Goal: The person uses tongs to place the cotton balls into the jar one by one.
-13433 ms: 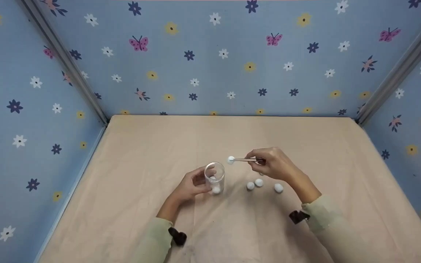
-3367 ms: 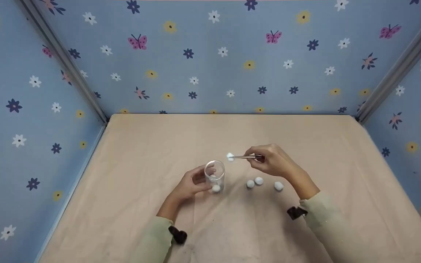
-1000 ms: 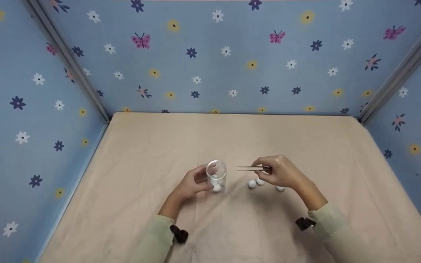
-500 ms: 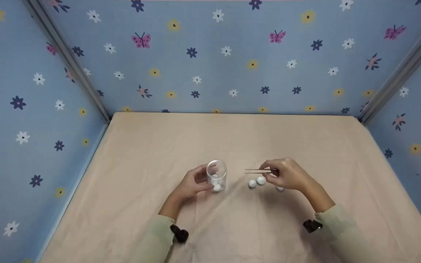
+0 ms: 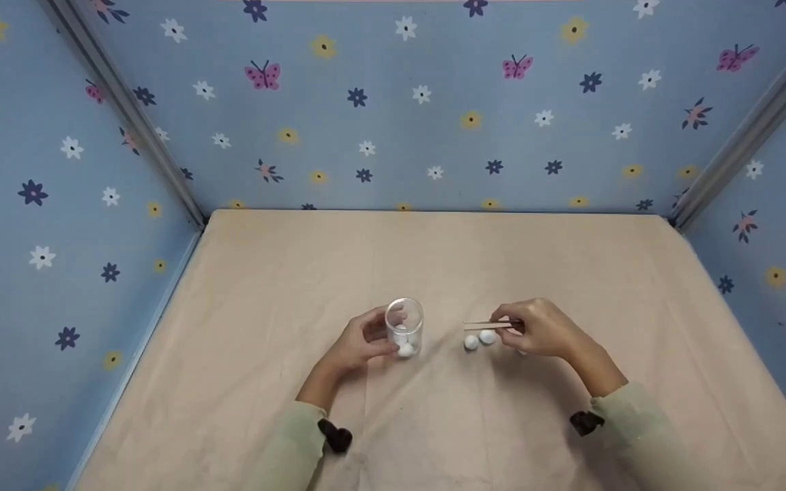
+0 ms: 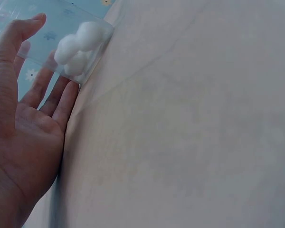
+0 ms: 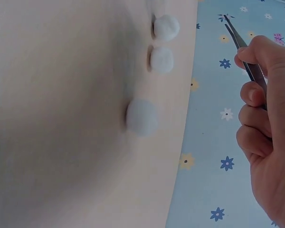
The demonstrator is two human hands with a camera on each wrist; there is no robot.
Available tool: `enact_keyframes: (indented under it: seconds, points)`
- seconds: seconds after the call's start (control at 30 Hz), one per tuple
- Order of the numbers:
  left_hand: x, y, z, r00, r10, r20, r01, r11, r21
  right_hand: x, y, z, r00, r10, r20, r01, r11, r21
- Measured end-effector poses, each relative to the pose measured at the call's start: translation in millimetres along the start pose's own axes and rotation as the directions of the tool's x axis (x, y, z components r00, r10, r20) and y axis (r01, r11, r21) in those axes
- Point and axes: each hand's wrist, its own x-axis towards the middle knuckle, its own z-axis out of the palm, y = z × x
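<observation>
My left hand [image 5: 355,348] holds an upright clear cup [image 5: 415,334], thumb on the near side and fingers behind it. Inside, 3 white cotton balls [image 6: 88,37] lie heaped at the bottom in the left wrist view. A pair of metal tweezers [image 5: 478,325] is pinched in my right hand [image 5: 540,329], its parted tips pointing left with nothing between them. Just below the tweezers in the head view sit two loose cotton balls [image 5: 471,343]. A third cotton ball [image 7: 142,117] shows fully in the right wrist view but is mostly hidden under my right hand from above.
A beige cloth [image 5: 297,273] covers the table. Blue flowered panels [image 5: 393,102] enclose its back and sides, with grey metal posts [image 5: 127,116] at the back corners.
Earlier the tweezers gripped a cotton ball beside the cup; now their tips are bare and the cup holds another ball. My right hand has moved right and lower, towards the loose balls.
</observation>
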Motion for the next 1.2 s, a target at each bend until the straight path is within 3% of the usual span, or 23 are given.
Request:
enact_keyframes:
  seconds: [0.23, 0.83, 1.2]
  points:
    - [0.2, -1.9, -0.3, 1.0, 0.004, -0.003, -0.004, 1.0, 0.014, -3.7, 4, 3, 0.998, 0.043, 0.038, -0.042, 0.999, -0.016]
    - [0.1, 1.1, 0.4, 1.0, -0.014, -0.014, 0.014, 1.0, 0.018, -6.7, 9, 12, 0.989, 0.061, 0.136, -0.054, 0.997, -0.06]
    - [0.4, -1.2, -0.2, 1.0, -0.018, -0.015, 0.018, 1.0, -0.011, -6.8, 9, 13, 0.986, 0.062, 0.152, -0.05, 0.995, -0.086]
